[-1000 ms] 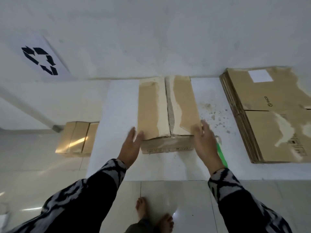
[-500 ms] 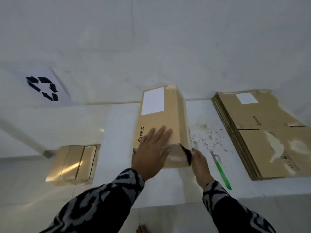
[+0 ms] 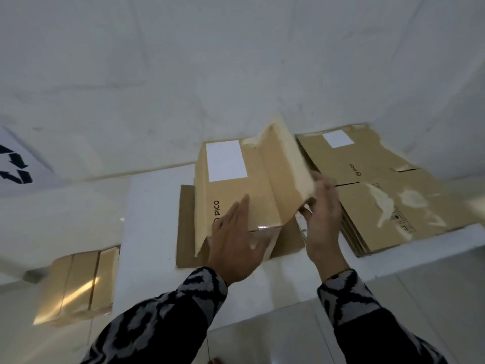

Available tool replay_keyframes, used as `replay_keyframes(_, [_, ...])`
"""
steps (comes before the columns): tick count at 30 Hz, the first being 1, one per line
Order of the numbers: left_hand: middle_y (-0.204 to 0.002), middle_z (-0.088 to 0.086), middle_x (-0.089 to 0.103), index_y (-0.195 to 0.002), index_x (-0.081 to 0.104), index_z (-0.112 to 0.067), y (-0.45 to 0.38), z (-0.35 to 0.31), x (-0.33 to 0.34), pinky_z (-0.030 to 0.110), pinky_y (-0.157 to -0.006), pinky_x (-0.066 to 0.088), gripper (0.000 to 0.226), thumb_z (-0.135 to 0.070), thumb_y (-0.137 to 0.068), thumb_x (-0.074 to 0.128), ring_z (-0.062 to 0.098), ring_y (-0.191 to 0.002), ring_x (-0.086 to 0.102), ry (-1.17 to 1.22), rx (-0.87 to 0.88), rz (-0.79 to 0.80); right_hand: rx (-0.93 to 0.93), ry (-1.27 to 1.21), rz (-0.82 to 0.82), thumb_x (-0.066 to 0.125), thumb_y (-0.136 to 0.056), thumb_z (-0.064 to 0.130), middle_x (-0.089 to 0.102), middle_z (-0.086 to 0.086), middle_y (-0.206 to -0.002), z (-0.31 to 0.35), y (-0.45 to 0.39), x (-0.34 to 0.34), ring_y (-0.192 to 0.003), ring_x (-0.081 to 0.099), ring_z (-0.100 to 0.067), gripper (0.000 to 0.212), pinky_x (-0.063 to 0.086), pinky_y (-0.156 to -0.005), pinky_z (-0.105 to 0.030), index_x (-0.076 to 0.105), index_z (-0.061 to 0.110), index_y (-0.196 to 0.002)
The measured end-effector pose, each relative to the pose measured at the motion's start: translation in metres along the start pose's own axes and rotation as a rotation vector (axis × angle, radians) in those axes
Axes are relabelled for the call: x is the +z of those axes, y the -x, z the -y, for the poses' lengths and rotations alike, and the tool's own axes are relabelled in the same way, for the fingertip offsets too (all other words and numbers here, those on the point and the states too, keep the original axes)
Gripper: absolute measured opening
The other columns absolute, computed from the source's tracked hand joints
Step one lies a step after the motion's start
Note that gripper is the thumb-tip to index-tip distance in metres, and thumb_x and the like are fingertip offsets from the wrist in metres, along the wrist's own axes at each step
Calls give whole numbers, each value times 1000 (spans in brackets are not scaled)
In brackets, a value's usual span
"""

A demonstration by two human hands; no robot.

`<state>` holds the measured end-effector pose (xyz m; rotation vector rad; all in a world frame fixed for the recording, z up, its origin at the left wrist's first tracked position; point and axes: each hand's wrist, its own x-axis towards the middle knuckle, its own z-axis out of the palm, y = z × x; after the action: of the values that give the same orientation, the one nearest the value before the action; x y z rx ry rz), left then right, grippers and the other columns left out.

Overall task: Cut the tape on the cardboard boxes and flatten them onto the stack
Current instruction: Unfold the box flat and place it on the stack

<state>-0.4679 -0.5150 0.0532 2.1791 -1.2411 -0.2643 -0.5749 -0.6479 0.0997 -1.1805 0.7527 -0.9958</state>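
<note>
Two hands are on the cardboard box, which sits at the middle of a white raised platform. Left hand lies flat, fingers straight and together, pressing on the box's upper panel near its front edge, just beside the printed word PICO. Right hand is at the box's right side, thumb and fingers closed on the lower corner of a raised flap, which stands tilted up; the flap is motion-blurred. Both sleeves carry a black and grey pattern.

The box is partly collapsed: a white label faces up on the top panel, and flat flaps spread onto the platform at its left and front. Glossy tape shows along the front edge under the left hand.

To the right, just beside the box, a stack of flattened boxes lies on the same platform, its top sheet torn in pale patches and bearing a small white label. The right hand partly hides the gap between box and stack.

The platform meets a white wall at the rear. Pale glossy floor tiles lie below the platform. On the floor at left, another taped box reflects light. A black recycling symbol shows at the left edge on a white surface.
</note>
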Motion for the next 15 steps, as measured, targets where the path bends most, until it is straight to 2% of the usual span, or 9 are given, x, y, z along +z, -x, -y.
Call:
replay_keyframes(2, [-155, -12, 32, -155, 22, -22, 0, -7, -12, 28, -116, 30, 72, -57, -94, 36, -7, -136, 35, 414, -107, -143, -193, 321, 219, 50, -97, 43, 60, 14, -119, 6, 8, 12, -105, 61, -4, 37, 54, -80, -21, 55, 32, -132])
replay_keyframes(3, [-152, -10, 37, -152, 30, -20, -1, -5, -17, 25, -113, 34, 64, -50, -96, 37, -9, -131, 39, 501, -160, -255, -287, 475, 321, 50, -97, 44, 57, 16, -120, 1, 11, 16, -107, 58, -2, 41, 52, -83, -19, 51, 33, -136])
replay_keyframes(5, [-145, -3, 46, -144, 42, -18, 3, 3, -30, 36, -110, 38, 54, -42, -96, 42, 8, -131, 45, 337, -273, -434, -423, 691, 496, 50, -99, 42, 51, 16, -129, -16, 16, 18, -115, 52, -4, 48, 47, -93, -23, 41, 33, -146])
replay_keyframes(6, [-142, -1, 49, -141, 46, -18, 5, 7, -35, 43, -108, 38, 51, -41, -95, 48, 19, -130, 46, 194, -349, -458, -459, 773, 541, 50, -100, 40, 46, 15, -140, -23, 17, 18, -124, 46, -5, 53, 42, -101, -26, 35, 33, -150])
replay_keyframes(8, [-138, 4, 53, -137, 50, -19, 12, 12, -40, 45, -103, 37, 49, -43, -95, 55, 33, -127, 47, -17, -580, -338, -523, 899, 574, 52, -99, 38, 34, 14, -154, -32, 14, 13, -137, 33, -6, 62, 33, -111, -31, 26, 32, -154])
replay_keyframes(10, [-139, 6, 52, -139, 48, -20, 19, 23, -35, 43, -104, 33, 65, -63, -91, 51, 36, -129, 43, 19, -872, -145, -546, 945, 602, 53, -98, 37, 30, 14, -157, -37, 12, 9, -140, 30, -7, 64, 31, -114, -34, 25, 30, -155])
replay_keyframes(12, [-132, 2, 58, -135, 53, -21, 24, 26, -33, 40, -104, 37, 85, -85, -79, 45, 30, -123, 49, 321, -996, -101, -565, 950, 622, 53, -98, 36, 31, 12, -157, -38, 10, 5, -140, 33, -9, 62, 33, -114, -37, 29, 28, -154])
replay_keyframes(14, [-111, -4, 65, -122, 60, -25, 28, 22, -34, 31, -91, 42, 73, -83, -83, 41, 18, -102, 58, 681, -1016, -77, -552, 948, 633, 52, -99, 34, 33, 10, -156, -40, 7, 4, -138, 38, -12, 59, 38, -112, -38, 31, 26, -153])
replay_keyframes(15, [-105, -4, 66, -121, 61, -27, 30, 22, -33, 31, -86, 40, 64, -77, -89, 38, 18, -99, 59, 799, -1017, -53, -541, 937, 635, 52, -100, 32, 34, 10, -156, -41, 6, 3, -137, 40, -13, 57, 40, -111, -38, 33, 26, -153])
